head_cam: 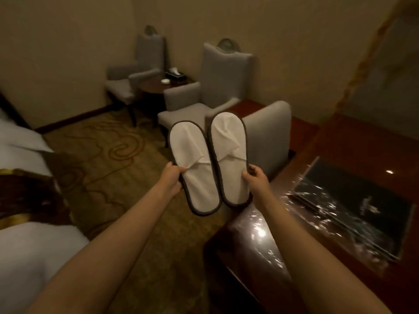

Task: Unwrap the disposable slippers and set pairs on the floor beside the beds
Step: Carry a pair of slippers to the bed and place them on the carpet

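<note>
**Two up in the air, side by side**

Holds the left slipper [192, 164] in the left grip [173, 180], clamped on the outer edge: thumb curled over the white insole just inside the dark edging, fingers hidden underneath. Holds the right slipper [229, 152] in the right grip [257, 180] the same way, thumb on top, clamped on the outer rim. Presents both face up to the camera, toes pointing away, heels nearest, inner edges touching along most of the length. Bare white fabric on each, toe flaps lying flat and creased.

Carries the pair in mid-air above the patterned carpet floor [102, 159], just in front of a grey chair [267, 132] drawn up to the worktop [317, 141]. Stands between a white bed [27, 245] with a brown and gold runner [22, 200] on the left and that dark, glossy worktop on the right.

On the worktop: crinkled clear plastic [263, 232], shining under the light, beside and partly over a dark folder [362, 200].

Farther back, by the wall: two more grey armchairs [226, 78] either side of a round side table [154, 89], with a tissue box [175, 74] and a small white dish [165, 81] on top.
</note>
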Available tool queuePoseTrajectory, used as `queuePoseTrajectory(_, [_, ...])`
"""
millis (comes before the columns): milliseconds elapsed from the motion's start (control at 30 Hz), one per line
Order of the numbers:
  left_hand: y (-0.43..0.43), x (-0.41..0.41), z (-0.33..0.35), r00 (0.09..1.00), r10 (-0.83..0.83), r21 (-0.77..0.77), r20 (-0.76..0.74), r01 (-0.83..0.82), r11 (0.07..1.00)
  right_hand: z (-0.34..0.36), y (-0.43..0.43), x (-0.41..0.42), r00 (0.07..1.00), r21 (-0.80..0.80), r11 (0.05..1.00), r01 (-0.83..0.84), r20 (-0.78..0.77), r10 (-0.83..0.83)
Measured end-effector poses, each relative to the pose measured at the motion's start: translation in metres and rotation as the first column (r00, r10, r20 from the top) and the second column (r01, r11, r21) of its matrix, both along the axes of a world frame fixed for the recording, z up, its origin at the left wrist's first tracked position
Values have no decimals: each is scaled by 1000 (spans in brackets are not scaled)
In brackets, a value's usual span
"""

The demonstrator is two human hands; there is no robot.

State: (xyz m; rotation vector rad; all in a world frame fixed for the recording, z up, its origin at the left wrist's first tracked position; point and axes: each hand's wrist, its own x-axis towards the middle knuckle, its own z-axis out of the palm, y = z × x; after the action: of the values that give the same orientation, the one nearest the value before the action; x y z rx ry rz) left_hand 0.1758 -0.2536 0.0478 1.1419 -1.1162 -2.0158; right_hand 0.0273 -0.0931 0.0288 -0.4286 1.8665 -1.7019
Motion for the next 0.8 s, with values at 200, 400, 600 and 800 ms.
queuePoseTrajectory(200, [-101,85,-8,989,141,-40,34,-140,989,-17,-129,59,983,78,980,-184,25,183])
queuePoseTrajectory(400, [-172,152,-26,943,328,27,52,-329,944,-23,-232,112,953,119,946,-303,27,302])
queuePoseTrajectory(600, [-239,179,-48,903,423,52,77,-428,902,-40,-319,128,907,155,894,-421,38,420])
queuePoseTrajectory(800, [-325,177,-75,862,492,78,123,-503,861,-63,-418,120,872,206,848,-489,89,481])
